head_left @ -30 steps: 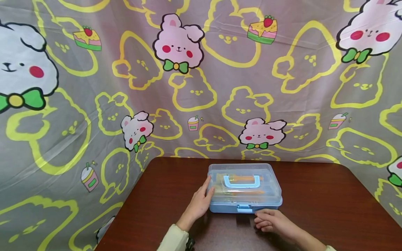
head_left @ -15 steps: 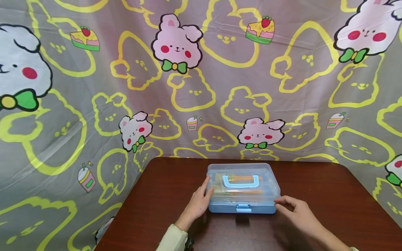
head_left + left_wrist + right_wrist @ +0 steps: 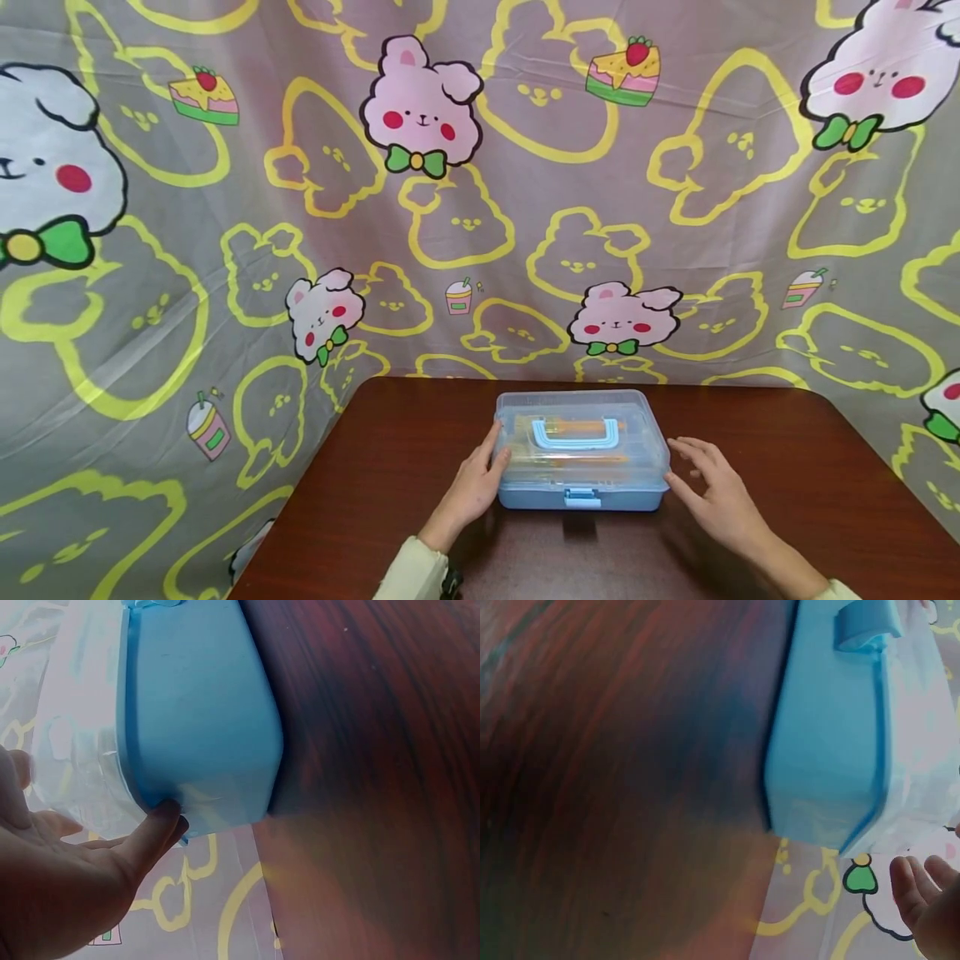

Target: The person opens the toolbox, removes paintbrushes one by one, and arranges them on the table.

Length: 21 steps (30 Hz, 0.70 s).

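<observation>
Head view: your storage box [image 3: 581, 454] sits near the middle of the table [image 3: 787, 483], closer to its far edge. It is a rounded rectangular case with an opaque light-blue base, a clear, slightly frosted lid, a blue handle [image 3: 577, 433] folded flat on top and a small blue latch [image 3: 582, 498] at the front centre. The table top is dark reddish wood grain, smooth with a dull sheen.

Your left hand [image 3: 472, 487] lies flat against the box's left end, fingers straight, thumb at the lower edge; nothing is gripped. The left wrist view confirms it: a fingertip [image 3: 166, 814] presses the corner where blue base meets clear lid. Your right hand [image 3: 716, 492] is spread and relaxed just beside the right end. I cannot tell from the head view whether it touches; the right wrist view shows the fingertips [image 3: 911, 889] apart from the box corner [image 3: 832, 802].

Contents show through the lid only as blurred orange streaks; you cannot identify them. Both wrist views are cropped tight and soft-focused, so the box is cut off at the frame edges. Your forearms leave the frame at the bottom; a pale sleeve cuff [image 3: 412, 575] shows on the left.

A wrinkled grey cloth backdrop [image 3: 480, 208] printed with pink and white bunnies, yellow outlines and cake slices hangs behind and around the table.
</observation>
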Available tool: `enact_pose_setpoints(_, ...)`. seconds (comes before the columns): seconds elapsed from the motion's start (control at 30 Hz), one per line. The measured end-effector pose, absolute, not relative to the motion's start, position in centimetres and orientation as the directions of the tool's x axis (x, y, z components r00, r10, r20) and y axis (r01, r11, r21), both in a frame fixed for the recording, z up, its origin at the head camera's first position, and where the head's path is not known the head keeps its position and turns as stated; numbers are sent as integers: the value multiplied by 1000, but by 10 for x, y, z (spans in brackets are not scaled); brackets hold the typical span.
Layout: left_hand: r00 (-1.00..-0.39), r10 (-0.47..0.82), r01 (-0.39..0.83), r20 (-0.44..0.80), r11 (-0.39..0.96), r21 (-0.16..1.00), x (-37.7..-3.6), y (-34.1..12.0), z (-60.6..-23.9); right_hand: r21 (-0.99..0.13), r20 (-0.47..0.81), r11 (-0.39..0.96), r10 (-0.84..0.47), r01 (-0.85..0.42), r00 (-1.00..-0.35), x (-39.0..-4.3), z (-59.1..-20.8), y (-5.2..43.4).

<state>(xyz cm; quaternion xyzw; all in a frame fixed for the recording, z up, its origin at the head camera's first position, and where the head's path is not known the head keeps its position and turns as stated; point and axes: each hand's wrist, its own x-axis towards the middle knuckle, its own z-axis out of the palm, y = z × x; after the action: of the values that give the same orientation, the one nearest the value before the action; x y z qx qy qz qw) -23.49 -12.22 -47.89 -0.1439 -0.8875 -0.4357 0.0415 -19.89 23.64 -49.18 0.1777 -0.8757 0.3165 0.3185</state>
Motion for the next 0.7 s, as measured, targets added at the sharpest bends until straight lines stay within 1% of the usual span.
enact_pose_setpoints(0.2,-951,228,305,210,564,767,-236,-123,-481,-426,626,747,-163,-510,-762,-204,-500,238)
enact_pose_setpoints(0.4,-944,254,318,210,542,778,-238,-123,-484,-426,600,734,-208,-529,-773,-208,-505,235)
enact_pose_setpoints(0.7,-931,290,346,220,521,780,-241,-126,-488,-406,602,758,-198,-510,-774,-208,-508,231)
